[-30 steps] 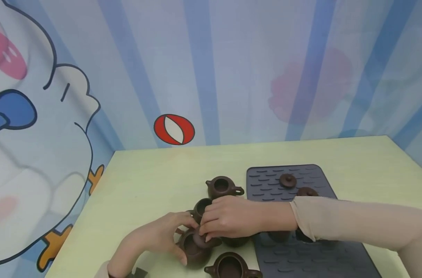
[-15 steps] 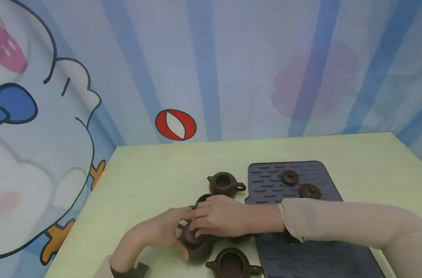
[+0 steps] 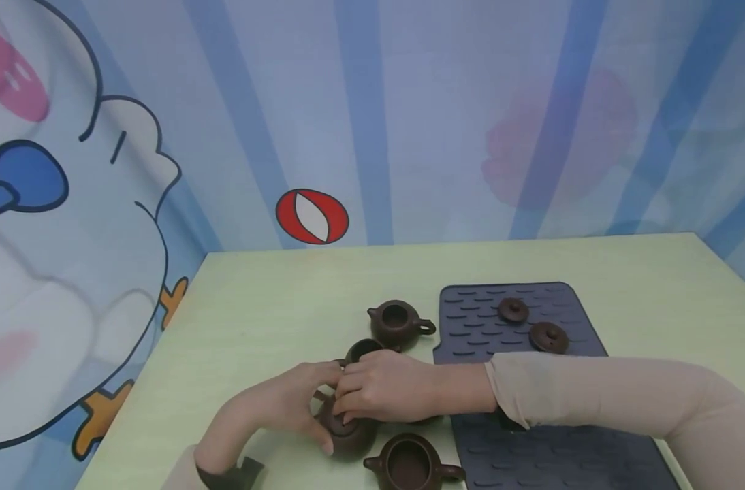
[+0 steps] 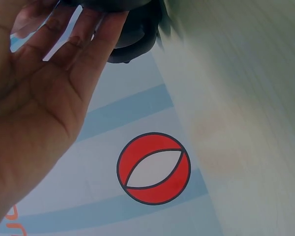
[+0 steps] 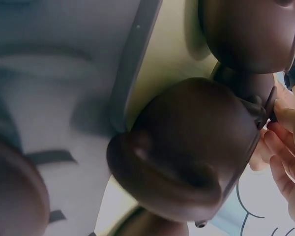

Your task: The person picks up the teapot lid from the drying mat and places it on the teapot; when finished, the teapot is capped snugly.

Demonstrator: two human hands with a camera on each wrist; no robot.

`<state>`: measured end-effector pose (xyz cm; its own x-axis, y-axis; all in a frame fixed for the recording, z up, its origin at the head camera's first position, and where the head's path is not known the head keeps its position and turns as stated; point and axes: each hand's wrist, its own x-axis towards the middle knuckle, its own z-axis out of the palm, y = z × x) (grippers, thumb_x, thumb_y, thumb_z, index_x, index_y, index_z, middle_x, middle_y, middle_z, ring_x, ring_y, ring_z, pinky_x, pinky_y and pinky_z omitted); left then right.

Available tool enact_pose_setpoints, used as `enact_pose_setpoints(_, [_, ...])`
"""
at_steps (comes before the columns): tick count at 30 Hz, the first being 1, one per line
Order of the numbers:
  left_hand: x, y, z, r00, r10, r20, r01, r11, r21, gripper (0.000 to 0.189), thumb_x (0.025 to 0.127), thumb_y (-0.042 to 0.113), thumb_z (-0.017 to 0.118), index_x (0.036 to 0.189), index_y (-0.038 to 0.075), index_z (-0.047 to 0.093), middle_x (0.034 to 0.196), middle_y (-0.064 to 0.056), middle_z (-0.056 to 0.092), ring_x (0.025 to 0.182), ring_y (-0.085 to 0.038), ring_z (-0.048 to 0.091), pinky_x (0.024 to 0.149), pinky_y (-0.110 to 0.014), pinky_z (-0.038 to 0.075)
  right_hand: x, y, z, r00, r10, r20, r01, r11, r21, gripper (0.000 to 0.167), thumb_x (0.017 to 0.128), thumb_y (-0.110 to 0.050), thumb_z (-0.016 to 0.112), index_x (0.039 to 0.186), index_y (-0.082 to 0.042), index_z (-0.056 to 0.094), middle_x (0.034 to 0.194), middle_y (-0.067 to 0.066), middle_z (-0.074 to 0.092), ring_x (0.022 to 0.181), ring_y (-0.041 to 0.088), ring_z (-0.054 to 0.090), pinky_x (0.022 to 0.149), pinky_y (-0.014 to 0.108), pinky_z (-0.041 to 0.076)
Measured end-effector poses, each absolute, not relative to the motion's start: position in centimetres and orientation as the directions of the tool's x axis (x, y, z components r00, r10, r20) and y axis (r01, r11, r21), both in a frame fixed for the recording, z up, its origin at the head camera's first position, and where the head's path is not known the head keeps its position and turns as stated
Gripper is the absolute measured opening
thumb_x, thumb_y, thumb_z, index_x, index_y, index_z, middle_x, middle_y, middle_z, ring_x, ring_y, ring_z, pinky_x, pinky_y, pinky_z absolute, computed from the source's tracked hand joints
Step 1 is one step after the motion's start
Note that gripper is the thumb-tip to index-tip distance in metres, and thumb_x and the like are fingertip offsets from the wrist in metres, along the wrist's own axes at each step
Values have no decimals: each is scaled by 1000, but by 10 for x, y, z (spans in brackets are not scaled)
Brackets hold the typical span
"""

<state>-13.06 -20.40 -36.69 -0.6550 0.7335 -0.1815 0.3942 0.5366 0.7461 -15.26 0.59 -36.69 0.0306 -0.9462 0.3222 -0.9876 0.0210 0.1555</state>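
My left hand [image 3: 283,403] curves round a dark brown clay teapot [image 3: 355,446], thumb on the near side and fingers at the far side. The lid [image 3: 337,423] lies over that teapot's mouth, and my right hand [image 3: 387,386] pinches it from above with the fingertips. Whether the lid sits fully flat is hidden by the fingers. In the left wrist view, my left fingers [image 4: 83,54] touch a dark rounded body at the top. A lidless teapot [image 3: 365,348] stands just behind the hands, partly covered by the right one.
Other lidless teapots stand at the back [image 3: 394,323] and front [image 3: 409,463]. A grey ridged mat [image 3: 532,452] lies to the right, bearing two loose lids, one farther back [image 3: 513,310] and one nearer [image 3: 549,337]. My right forearm crosses the mat. A printed cloth [image 3: 428,136] hangs behind the pale table.
My right hand has brought the lid left and down, from a tilted pose beside the opening to lying over the teapot's mouth. The left hand keeps its place round the teapot.
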Motion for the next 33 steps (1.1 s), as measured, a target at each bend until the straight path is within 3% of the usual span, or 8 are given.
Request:
enact_pose_setpoints(8, [-132,-195,-368,-647,736,-200,413,559,719,58,60,27,88,109,17,59,104,10,54,100,-6,54,90,-26,48,-149,17,-367,-35,-951,307,-996,60,71,18,89,-33,63,102,-23,72,97,-12,66,92,1,57,76,12,44])
enact_pose_setpoints(15, [-126,-193,-361,-666,716,-210,459,615,641,61,61,31,87,113,19,58,109,11,53,107,-12,53,93,-32,46,-150,32,-357,-111,-964,241,-991,125,44,25,90,-33,62,111,-21,68,102,-10,65,87,3,56,71,13,44])
enact_pose_setpoints(22, [-121,-184,-349,-705,648,-289,447,722,528,61,64,23,86,118,17,59,126,4,52,120,-16,48,99,-39,41,-151,56,-351,-176,-965,196,-983,184,24,27,90,-31,62,114,-20,66,104,-9,64,90,5,57,74,18,47])
enact_pose_setpoints(27, [-115,-179,-341,-702,651,-290,500,740,450,61,64,20,85,119,14,60,121,3,54,112,-15,52,94,-36,45,-149,77,-353,-205,-961,188,-978,208,-5,26,91,-30,62,114,-18,66,104,-8,64,91,5,58,76,20,48])
enact_pose_setpoints(33, [-103,-172,-339,-680,688,-256,517,696,498,59,68,27,83,122,20,60,119,9,53,110,-10,52,94,-33,45,-142,107,-361,-239,-939,247,-971,234,-51,23,89,-26,64,110,-18,67,102,-7,64,87,5,58,73,19,49])
